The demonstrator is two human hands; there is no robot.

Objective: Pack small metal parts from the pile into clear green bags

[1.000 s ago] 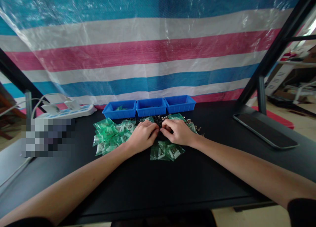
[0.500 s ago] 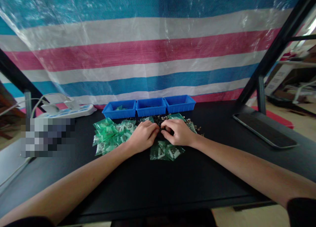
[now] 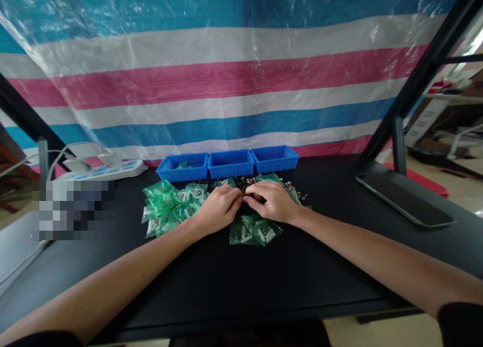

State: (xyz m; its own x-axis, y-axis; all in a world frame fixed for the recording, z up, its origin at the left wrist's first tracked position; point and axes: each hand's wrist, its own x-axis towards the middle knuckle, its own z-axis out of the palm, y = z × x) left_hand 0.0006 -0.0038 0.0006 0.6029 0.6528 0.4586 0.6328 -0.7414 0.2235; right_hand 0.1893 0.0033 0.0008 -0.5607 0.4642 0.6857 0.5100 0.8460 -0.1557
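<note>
My left hand (image 3: 222, 206) and my right hand (image 3: 272, 200) meet at the fingertips over a pile of small dark metal parts (image 3: 249, 182). Both have their fingers pinched, and whatever sits between them is too small and too covered to name. A heap of small green-tinted clear bags (image 3: 166, 206) with white pieces inside lies left of my left hand. Two or so more such bags (image 3: 254, 231) lie just in front of my hands. Another green bag (image 3: 269, 178) rests behind my right hand.
Three blue trays (image 3: 231, 164) stand in a row behind the pile; the left one holds a green bag. A white power strip (image 3: 109, 169) with plugs is at the back left, a phone (image 3: 403, 200) at the right. Striped sheeting (image 3: 226, 85) hangs behind the black table (image 3: 241, 286).
My right hand has shifted slightly left, so its fingertips now come up against those of my left hand. The left hand has barely moved, and the bags and trays stay put.
</note>
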